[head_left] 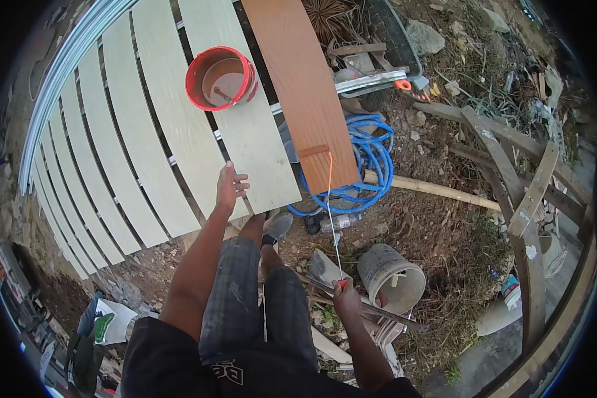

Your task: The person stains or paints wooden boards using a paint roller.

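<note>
A paint roller [314,151] rests its brown-coated head on the reddish-brown plank [305,73]. My right hand [347,302] is wrapped round the red grip at the lower end of its long thin rod. Over the near end of the pale planks [255,156], my left hand [230,187] is held out with fingers apart and nothing in it. A red bucket [191,66] stands on the pale planks ahead of that hand, with brown paint inside and a brush-like tool lying in it.
A coiled blue hose [381,179] lies under and beside the brown plank's near end. To the right are a bamboo pole [438,191], a tipped grey bucket [371,265] and a wooden frame [521,219]. Debris-filled black tub [404,46] stands at the upper right.
</note>
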Available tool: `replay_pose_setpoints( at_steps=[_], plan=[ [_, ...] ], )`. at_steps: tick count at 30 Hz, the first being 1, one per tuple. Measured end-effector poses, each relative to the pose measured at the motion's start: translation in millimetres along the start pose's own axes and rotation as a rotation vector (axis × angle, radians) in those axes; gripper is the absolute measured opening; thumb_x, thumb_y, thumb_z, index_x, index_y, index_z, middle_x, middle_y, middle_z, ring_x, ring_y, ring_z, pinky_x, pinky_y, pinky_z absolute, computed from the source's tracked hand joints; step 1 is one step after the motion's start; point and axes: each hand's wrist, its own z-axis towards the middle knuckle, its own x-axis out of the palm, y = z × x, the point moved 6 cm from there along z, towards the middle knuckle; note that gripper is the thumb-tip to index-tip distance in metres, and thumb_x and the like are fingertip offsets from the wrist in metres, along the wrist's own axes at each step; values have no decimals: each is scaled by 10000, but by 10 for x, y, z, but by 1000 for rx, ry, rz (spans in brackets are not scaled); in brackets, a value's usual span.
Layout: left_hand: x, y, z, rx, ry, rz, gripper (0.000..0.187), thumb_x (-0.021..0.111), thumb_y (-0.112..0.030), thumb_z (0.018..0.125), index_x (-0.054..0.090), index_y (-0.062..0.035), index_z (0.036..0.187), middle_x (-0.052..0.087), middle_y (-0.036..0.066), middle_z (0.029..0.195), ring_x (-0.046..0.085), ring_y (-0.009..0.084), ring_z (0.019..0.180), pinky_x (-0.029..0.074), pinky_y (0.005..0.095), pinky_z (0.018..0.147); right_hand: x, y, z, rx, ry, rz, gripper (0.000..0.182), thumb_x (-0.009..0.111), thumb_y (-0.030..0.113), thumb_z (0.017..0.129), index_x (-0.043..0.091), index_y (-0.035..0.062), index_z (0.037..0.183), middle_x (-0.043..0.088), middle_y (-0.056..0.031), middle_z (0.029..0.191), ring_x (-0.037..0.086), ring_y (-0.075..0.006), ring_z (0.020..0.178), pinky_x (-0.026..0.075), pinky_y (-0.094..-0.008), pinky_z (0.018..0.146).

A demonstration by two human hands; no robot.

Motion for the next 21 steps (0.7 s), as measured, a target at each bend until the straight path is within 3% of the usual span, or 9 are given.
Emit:
replay_pose_setpoints(
  at_steps=[5, 9, 17, 21],
  plan=[
    [281, 309, -368, -43, 41, 48, 829, 356, -694, 913, 283, -29, 1403, 627, 192, 1075, 640, 231, 826, 513, 356, 719, 219, -940, -623, 62, 64, -26, 414, 520, 429, 936, 523, 31, 1049, 644, -255, 776, 623, -470, 769, 468, -556, 656],
    [385, 428, -574, -66, 54, 72, 810, 350, -688, 917, 282, -53, 1414, 632, 173, 1072, 633, 231, 803, 507, 354, 702, 212, -1293, -838, -22, -35, 25, 381, 545, 394, 923, 506, 43, 1065, 642, -262, 778, 627, -462, 735, 474, -556, 622],
    [133, 658, -690, -72, 55, 107, 738, 398, -656, 922, 413, -51, 1344, 621, 108, 977, 602, 152, 724, 489, 297, 632, -81, -623, 246, -71, -94, 70, 443, 462, 429, 965, 480, 0, 1073, 631, -303, 813, 601, -513, 783, 457, -581, 657],
    [-107, 717, -737, -122, 40, 107, 683, 421, -625, 932, 481, -33, 1266, 624, 97, 945, 591, 138, 706, 485, 289, 616, -616, 199, 858, -113, -127, 0, 436, 464, 407, 965, 473, -23, 1040, 624, -313, 771, 613, -504, 785, 468, -584, 671]
  ],
)
